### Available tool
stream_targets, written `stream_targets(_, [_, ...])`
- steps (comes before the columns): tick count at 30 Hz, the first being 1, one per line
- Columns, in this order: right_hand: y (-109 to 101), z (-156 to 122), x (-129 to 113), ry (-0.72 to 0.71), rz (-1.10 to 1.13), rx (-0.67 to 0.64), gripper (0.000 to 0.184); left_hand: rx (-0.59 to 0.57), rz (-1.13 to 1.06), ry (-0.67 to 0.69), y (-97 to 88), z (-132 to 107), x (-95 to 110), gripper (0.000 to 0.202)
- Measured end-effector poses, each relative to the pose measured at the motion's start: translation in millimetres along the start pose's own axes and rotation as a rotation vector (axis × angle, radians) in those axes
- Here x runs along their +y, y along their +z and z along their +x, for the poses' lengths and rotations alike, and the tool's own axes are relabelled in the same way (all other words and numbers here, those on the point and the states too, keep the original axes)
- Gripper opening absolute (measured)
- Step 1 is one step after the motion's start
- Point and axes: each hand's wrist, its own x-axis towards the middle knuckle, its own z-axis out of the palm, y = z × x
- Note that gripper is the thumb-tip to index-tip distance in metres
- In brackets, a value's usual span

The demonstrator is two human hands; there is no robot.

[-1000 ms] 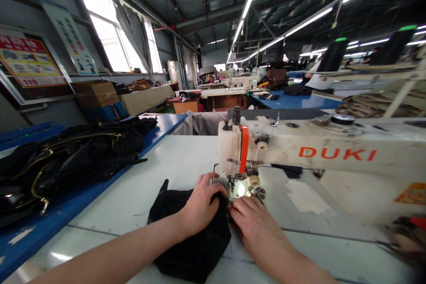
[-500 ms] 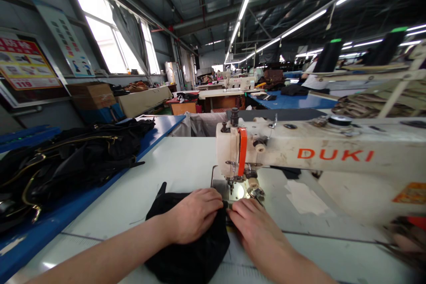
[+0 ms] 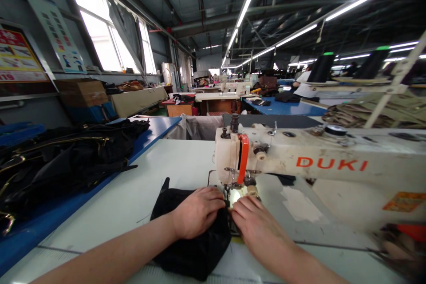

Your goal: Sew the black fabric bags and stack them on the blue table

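Note:
My left hand (image 3: pixel 197 211) lies curled on a piece of black fabric (image 3: pixel 193 250) on the white sewing table (image 3: pixel 159 173), fingers pressing its edge just in front of the needle. My right hand (image 3: pixel 254 224) rests beside it to the right, fingertips pinching the same fabric edge under the presser foot. The white DUKI sewing machine (image 3: pixel 299 159) stands right behind both hands, its head with an orange guard directly above the fingertips. The needle area is partly hidden by my fingers.
A heap of black bags with gold zips (image 3: pixel 60 155) lies on the blue table at the left. A pale patch (image 3: pixel 296 204) is on the table right of the needle. Folded tan fabric (image 3: pixel 372 113) sits behind the machine. Further sewing stations and a person (image 3: pixel 304 84) are at the back.
My left hand has drawn back slightly from the needle and curled tighter on the fabric. Both hands stay at the presser foot; the camera has shifted a little.

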Motion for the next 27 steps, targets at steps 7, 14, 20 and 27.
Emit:
stream_targets(7, [2.6,1.6,7.8,0.072,0.097,0.027,0.016,0.022,-0.026,0.038,3.4,7.4,-10.8,0.026])
stream_targets(14, [1.6,3.9,10.1,0.120,0.137,0.035,0.022,0.038,-0.033,0.063,2.8,13.3,-17.8,0.025])
stream_targets(20, [2.9,5.5,10.2,0.141,0.134,0.042,0.024,0.067,-0.008,0.068,6.0,15.1,-24.0,0.026])
stream_targets(27, [5.0,6.5,10.6,0.143,0.125,0.024,0.022,0.122,0.049,0.079,9.9,13.2,-27.1,0.024])
